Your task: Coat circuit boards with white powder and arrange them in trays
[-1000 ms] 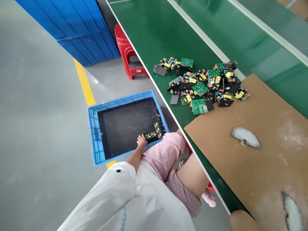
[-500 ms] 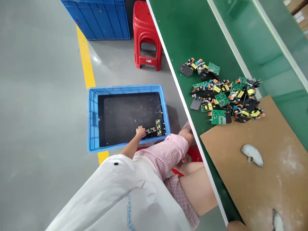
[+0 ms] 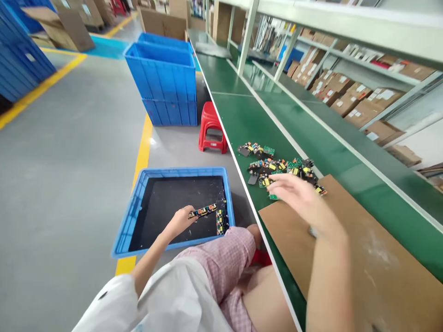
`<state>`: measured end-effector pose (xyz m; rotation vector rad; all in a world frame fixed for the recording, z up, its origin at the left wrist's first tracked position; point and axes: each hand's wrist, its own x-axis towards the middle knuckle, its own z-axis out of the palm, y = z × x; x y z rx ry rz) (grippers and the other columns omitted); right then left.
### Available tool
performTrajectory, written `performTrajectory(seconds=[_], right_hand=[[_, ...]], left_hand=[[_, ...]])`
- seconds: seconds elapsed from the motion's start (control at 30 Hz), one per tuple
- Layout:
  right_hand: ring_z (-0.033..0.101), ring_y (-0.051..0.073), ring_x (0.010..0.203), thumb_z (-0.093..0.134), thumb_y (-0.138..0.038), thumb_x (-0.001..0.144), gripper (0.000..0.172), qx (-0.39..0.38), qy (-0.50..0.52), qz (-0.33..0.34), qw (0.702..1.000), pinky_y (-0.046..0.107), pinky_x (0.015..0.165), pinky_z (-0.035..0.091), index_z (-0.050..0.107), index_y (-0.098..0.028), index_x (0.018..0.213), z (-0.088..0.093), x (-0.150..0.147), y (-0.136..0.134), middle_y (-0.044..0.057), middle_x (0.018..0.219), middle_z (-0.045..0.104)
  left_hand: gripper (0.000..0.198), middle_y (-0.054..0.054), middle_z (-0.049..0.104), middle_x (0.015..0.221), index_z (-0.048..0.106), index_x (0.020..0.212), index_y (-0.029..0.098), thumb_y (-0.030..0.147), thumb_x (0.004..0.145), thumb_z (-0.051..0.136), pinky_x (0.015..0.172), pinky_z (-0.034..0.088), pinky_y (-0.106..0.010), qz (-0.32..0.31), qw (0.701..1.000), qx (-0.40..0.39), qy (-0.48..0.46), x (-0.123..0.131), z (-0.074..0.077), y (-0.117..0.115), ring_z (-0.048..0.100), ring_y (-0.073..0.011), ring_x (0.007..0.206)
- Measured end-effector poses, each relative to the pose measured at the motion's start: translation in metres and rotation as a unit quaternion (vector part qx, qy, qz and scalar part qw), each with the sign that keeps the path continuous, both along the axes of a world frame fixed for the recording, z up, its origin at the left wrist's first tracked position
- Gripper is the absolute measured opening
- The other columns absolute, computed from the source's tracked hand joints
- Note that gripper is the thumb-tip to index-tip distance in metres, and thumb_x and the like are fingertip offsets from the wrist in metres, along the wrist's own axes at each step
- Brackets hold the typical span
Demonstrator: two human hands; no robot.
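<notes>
My left hand [image 3: 182, 220] is closed on one end of a strip of circuit boards [image 3: 205, 211], raised over the blue tray [image 3: 185, 171] on the floor. Beneath it, more circuit boards [image 3: 220, 222] lie in the tray's near right corner, on a black bottom. Over the bench, my right hand [image 3: 294, 193] hovers with fingers stretched forward and nothing visible in them; it is slightly blurred. Just beyond those fingers is a heap of loose circuit boards [image 3: 273, 167] with black plates, partly hidden by the hand.
A brown board [image 3: 374, 249] covers the near part of the green bench [image 3: 238, 115]. A red stool [image 3: 212, 124] stands by the bench edge, and tall blue bins [image 3: 166, 87] stand behind it. Cardboard boxes [image 3: 360, 108] line shelves on the right.
The view has tilted up toward the room. My left hand has lifted the strip of circuit boards off the tray's bottom. My right hand has come in over the bench near the heap.
</notes>
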<state>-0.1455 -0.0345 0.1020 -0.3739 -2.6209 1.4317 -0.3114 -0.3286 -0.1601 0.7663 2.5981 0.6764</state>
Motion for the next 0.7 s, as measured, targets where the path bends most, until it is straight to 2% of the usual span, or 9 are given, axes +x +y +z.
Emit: performTrajectory(seconds=[0.1, 0.23, 0.3, 0.37, 0.47, 0.6, 0.7], right_hand=[[0.053, 0.022, 0.11, 0.059, -0.03, 0.086, 0.041, 0.057, -0.007, 0.052, 0.997, 0.04, 0.096, 0.042, 0.051, -0.024, 0.125, -0.007, -0.011, -0.006, 0.006, 0.117, 0.059], [0.035, 0.022, 0.129, 0.063, -0.028, 0.082, 0.064, 0.082, 0.014, 0.084, 0.993, 0.041, 0.107, 0.03, 0.035, -0.029, 0.139, -0.021, -0.018, -0.015, 0.004, 0.142, 0.037], [0.031, 0.022, 0.131, 0.066, -0.027, 0.079, 0.069, 0.075, 0.032, 0.093, 0.992, 0.04, 0.108, 0.027, 0.034, -0.028, 0.14, -0.02, -0.017, -0.015, 0.005, 0.143, 0.034], [0.038, 0.022, 0.126, 0.067, -0.026, 0.077, 0.068, 0.046, 0.04, 0.11, 0.992, 0.039, 0.106, 0.031, 0.037, -0.027, 0.138, -0.015, -0.015, -0.015, 0.006, 0.138, 0.042], [0.052, 0.022, 0.111, 0.065, -0.023, 0.077, 0.058, -0.004, 0.047, 0.127, 0.991, 0.036, 0.098, 0.038, 0.046, -0.026, 0.131, -0.004, -0.01, -0.013, 0.005, 0.122, 0.057], [0.058, 0.021, 0.094, 0.064, -0.023, 0.075, 0.05, -0.011, 0.036, 0.108, 0.993, 0.032, 0.085, 0.043, 0.053, -0.028, 0.124, 0.008, -0.002, -0.011, 0.002, 0.107, 0.063], [0.057, 0.02, 0.084, 0.063, -0.027, 0.075, 0.03, 0.014, 0.021, 0.085, 0.996, 0.027, 0.074, 0.042, 0.063, -0.024, 0.105, 0.014, 0.003, -0.011, 0.002, 0.093, 0.063]], left_hand=[[0.018, 0.0, 0.06, 0.073, 0.058, 0.087, 0.018, 0.033, 0.077, 0.058, 0.06, 0.039, -0.023, 0.01, 0.995, 0.104, -0.01, 0.001, 0.063, 0.018, 0.056, -0.0154, 0.066], [0.023, -0.001, 0.06, 0.074, 0.061, 0.087, 0.017, 0.036, 0.074, 0.062, 0.052, 0.038, -0.022, -0.031, 0.97, 0.232, -0.061, 0.012, 0.142, 0.053, 0.051, -0.013, 0.059], [0.024, -0.003, 0.062, 0.082, 0.062, 0.087, 0.016, 0.034, 0.073, 0.064, 0.055, 0.04, -0.022, -0.06, 0.954, 0.283, -0.08, 0.022, 0.174, 0.067, 0.051, -0.0132, 0.063], [0.022, -0.005, 0.063, 0.088, 0.063, 0.085, 0.015, 0.031, 0.071, 0.067, 0.06, 0.042, -0.023, -0.08, 0.94, 0.321, -0.088, 0.034, 0.198, 0.075, 0.054, -0.0143, 0.069], [0.02, -0.004, 0.063, 0.086, 0.063, 0.08, 0.015, 0.029, 0.069, 0.071, 0.068, 0.041, -0.023, -0.094, 0.92, 0.365, -0.108, 0.051, 0.215, 0.079, 0.055, -0.0149, 0.075], [0.025, -0.002, 0.058, 0.081, 0.06, 0.074, 0.014, 0.035, 0.069, 0.072, 0.063, 0.036, -0.022, -0.089, 0.897, 0.398, -0.17, 0.062, 0.218, 0.081, 0.05, -0.0121, 0.07], [0.029, -0.001, 0.056, 0.077, 0.059, 0.075, 0.014, 0.039, 0.07, 0.071, 0.06, 0.032, -0.021, -0.086, 0.899, 0.374, -0.212, 0.062, 0.222, 0.083, 0.046, -0.0108, 0.067]])
